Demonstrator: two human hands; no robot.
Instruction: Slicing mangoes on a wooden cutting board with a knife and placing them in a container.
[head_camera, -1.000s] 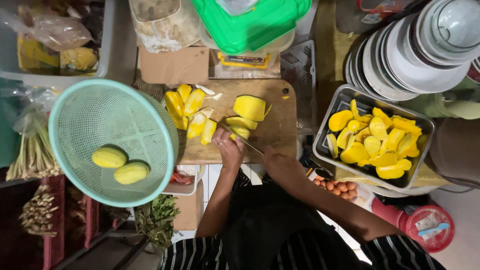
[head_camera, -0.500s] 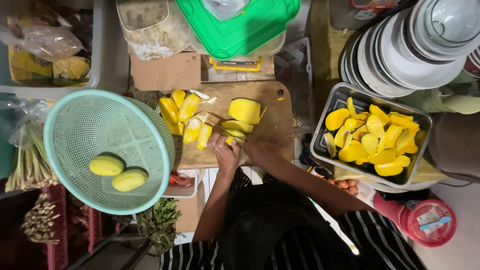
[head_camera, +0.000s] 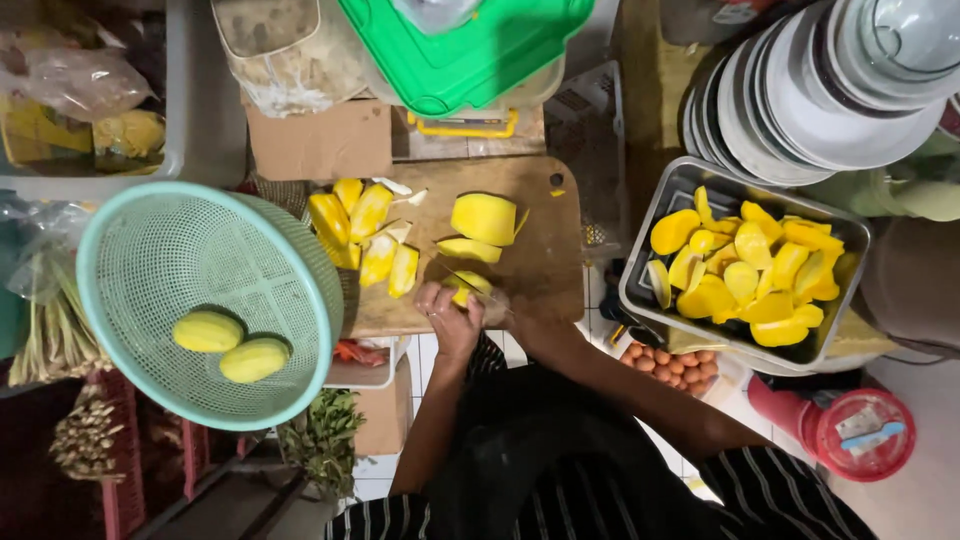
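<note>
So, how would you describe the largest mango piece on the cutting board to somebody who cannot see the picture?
Find the wooden cutting board in the middle, between the green basket and the metal tray. The large mango piece lies near its centre, beyond both hands. It is a broad, blocky yellow chunk, while the slices beside it are thin.

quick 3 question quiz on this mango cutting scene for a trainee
1. How many whole peeled mangoes lie in the green basket?
2. True or false: the metal tray of yellow slices sits on the basket's side of the wooden cutting board.
3. Which hand is on the mango piece at the board's near edge: A) left hand, B) neither?

Key:
1. Two.
2. False; the tray and basket flank the board on opposite sides.
3. A; the right hand is blurred beside it, so its grip cannot be told.
</note>
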